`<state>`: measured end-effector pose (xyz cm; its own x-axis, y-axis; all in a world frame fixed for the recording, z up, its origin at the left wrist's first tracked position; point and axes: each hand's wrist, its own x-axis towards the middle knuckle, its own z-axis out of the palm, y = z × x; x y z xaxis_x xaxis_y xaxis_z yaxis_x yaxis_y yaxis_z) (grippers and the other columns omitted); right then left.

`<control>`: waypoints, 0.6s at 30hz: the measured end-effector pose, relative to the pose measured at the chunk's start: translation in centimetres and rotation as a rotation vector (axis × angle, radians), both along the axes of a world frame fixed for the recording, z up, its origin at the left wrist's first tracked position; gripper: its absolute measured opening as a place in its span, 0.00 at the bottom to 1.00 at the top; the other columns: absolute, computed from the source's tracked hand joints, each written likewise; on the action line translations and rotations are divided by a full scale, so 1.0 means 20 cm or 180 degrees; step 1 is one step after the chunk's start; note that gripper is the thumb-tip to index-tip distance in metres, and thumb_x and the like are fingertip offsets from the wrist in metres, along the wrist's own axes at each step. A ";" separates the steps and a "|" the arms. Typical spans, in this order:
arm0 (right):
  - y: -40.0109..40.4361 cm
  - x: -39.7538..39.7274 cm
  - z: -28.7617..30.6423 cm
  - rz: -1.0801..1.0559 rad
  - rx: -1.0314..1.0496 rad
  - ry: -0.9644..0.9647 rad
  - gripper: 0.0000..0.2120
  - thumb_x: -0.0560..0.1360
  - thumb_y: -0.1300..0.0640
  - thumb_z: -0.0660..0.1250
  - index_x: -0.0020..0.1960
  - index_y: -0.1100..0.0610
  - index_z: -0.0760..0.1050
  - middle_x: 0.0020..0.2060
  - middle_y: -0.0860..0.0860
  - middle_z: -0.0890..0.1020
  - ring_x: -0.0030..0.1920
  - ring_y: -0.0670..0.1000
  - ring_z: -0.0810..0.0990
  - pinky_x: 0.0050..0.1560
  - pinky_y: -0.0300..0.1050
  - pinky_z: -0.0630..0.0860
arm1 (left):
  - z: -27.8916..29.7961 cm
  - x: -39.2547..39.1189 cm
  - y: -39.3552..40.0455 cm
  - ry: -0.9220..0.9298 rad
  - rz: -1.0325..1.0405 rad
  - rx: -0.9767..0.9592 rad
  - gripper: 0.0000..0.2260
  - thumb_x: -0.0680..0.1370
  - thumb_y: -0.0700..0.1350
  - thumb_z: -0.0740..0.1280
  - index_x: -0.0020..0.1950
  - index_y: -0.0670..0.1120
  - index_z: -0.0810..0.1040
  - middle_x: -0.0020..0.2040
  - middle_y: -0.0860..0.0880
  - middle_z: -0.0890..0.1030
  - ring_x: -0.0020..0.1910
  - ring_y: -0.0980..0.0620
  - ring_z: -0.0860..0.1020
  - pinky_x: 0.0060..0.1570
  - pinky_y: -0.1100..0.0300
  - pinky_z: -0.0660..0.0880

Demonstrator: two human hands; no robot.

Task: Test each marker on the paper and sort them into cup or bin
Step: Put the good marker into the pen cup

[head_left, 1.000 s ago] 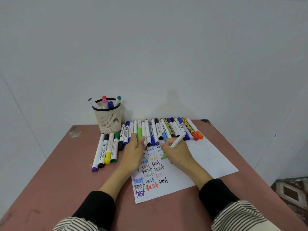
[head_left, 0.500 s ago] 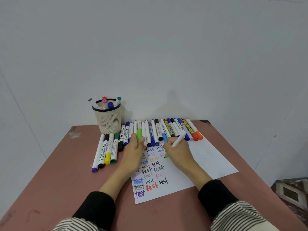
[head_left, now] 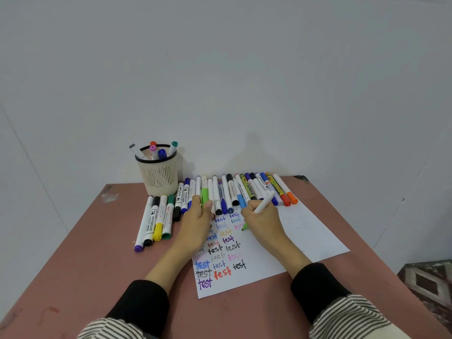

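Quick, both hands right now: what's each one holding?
Left hand: holding the green cap.
Right hand: gripping the uncapped green marker, tip on the paper.

— What colours show on the flat white paper sheet (head_left: 315, 237)?
— "test" in purple, red, blue, black, yellow, pink.
— The slotted plastic cup (head_left: 159, 178)?
— Cream, black rim, on a reddish-brown tabletop (head_left: 80, 253).
— Sleeves?
— Black cuffs, black-and-white stripes.

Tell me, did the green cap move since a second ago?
No. The green cap in the left hand sits at the same spot in the marker row.
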<state>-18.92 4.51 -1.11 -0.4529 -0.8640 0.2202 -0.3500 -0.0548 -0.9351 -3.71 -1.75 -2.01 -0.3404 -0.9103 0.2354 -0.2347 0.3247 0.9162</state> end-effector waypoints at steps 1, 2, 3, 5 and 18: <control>0.00 -0.01 0.01 0.0022 -0.0053 -0.0062 0.20 0.77 0.61 0.67 0.30 0.57 0.63 0.23 0.50 0.65 0.25 0.44 0.63 0.33 0.38 0.69 | 0.00 0.00 0.00 -0.0005 -0.0008 -0.0003 0.09 0.84 0.49 0.55 0.47 0.47 0.65 0.33 0.52 0.68 0.30 0.56 0.65 0.32 0.59 0.64; 0.00 -0.02 0.02 0.0070 -0.0068 -0.0134 0.19 0.78 0.56 0.67 0.31 0.59 0.67 0.24 0.52 0.69 0.25 0.45 0.68 0.34 0.37 0.71 | 0.00 0.00 0.00 -0.0003 -0.0010 -0.0002 0.09 0.84 0.49 0.55 0.47 0.46 0.65 0.33 0.52 0.68 0.30 0.56 0.66 0.33 0.59 0.64; 0.01 -0.02 0.03 0.0125 -0.0032 -0.0202 0.20 0.79 0.51 0.66 0.32 0.61 0.71 0.24 0.54 0.73 0.26 0.45 0.72 0.36 0.36 0.73 | 0.00 0.00 0.00 0.0013 -0.0014 0.0003 0.09 0.84 0.49 0.55 0.47 0.46 0.65 0.32 0.52 0.68 0.30 0.56 0.65 0.32 0.59 0.63; 0.01 -0.03 0.04 0.0166 0.0079 -0.0293 0.22 0.79 0.48 0.63 0.35 0.63 0.76 0.24 0.54 0.78 0.28 0.44 0.77 0.40 0.37 0.72 | -0.01 0.00 -0.01 0.0023 -0.0021 0.0004 0.09 0.83 0.50 0.55 0.45 0.48 0.64 0.32 0.51 0.67 0.30 0.55 0.64 0.32 0.58 0.63; 0.01 -0.02 0.03 -0.0022 0.0285 -0.0027 0.17 0.77 0.63 0.64 0.30 0.61 0.67 0.26 0.56 0.68 0.27 0.51 0.69 0.27 0.36 0.70 | -0.01 0.00 -0.01 0.0041 -0.0033 0.0031 0.09 0.83 0.49 0.55 0.45 0.48 0.64 0.32 0.51 0.67 0.30 0.55 0.64 0.31 0.59 0.62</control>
